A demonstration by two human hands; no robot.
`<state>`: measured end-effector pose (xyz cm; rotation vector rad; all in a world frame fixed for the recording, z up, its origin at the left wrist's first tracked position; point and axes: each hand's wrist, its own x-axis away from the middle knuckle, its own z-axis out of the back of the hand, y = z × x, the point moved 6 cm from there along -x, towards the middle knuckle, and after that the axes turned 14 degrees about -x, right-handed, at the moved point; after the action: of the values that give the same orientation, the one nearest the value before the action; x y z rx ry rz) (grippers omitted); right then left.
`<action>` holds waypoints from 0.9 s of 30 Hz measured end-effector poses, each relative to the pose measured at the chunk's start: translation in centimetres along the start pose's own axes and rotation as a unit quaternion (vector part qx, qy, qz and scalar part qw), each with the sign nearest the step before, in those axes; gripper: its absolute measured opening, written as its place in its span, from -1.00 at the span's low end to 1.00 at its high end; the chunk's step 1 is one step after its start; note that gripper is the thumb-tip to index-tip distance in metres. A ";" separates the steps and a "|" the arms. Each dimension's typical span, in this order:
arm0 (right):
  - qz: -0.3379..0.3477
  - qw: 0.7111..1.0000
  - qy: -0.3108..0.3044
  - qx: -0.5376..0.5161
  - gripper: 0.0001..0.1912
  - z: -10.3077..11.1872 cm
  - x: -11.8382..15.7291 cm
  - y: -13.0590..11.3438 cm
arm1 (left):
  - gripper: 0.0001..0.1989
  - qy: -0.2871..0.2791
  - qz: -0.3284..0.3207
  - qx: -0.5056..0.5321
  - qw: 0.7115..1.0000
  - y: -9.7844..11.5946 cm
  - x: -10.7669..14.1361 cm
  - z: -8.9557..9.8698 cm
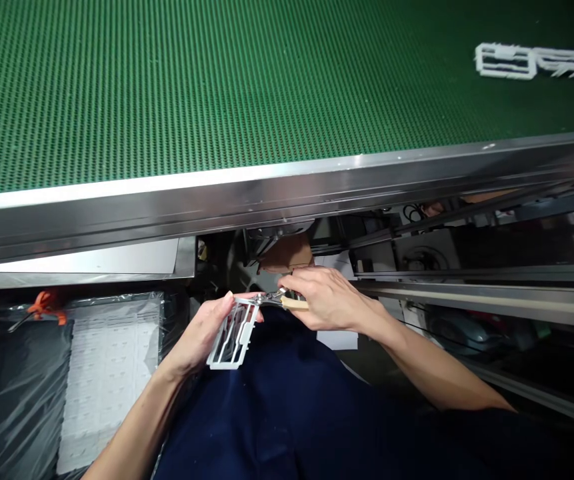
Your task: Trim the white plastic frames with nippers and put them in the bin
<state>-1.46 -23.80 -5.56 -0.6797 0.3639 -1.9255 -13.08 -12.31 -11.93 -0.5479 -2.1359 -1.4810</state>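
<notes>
The left hand (201, 331) pinches a white plastic frame (234, 333). The right hand (327, 299) grips small cutters (271, 299) with tan handles, and their tips touch the frame.

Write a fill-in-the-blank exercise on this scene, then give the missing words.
1. The left hand grips a ____ plastic grid part.
2. The right hand holds small pliers with their metal head pointing toward the ____ hand.
3. A second plastic part lies on the ____ belt.

Missing words: white, left, green.
</notes>
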 end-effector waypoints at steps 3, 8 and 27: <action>0.001 1.000 -0.009 -0.002 -0.89 0.0 0.0 0.0 | -0.51 -0.002 -0.004 -0.008 1.000 0.2 0.0 0.0; -0.001 1.000 -0.010 -0.026 -0.90 0.0 -0.1 -0.1 | -0.52 -0.007 -0.013 -0.009 1.000 0.0 0.1 0.1; -0.127 0.895 0.100 -0.415 -0.79 -2.2 -0.9 -0.4 | -0.50 0.231 -0.328 -0.520 0.754 4.1 2.0 -0.8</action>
<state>-2.82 -22.90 -7.36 -1.1135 1.3324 -2.0615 -12.19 -11.54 -7.44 0.3144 -0.9471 -2.8089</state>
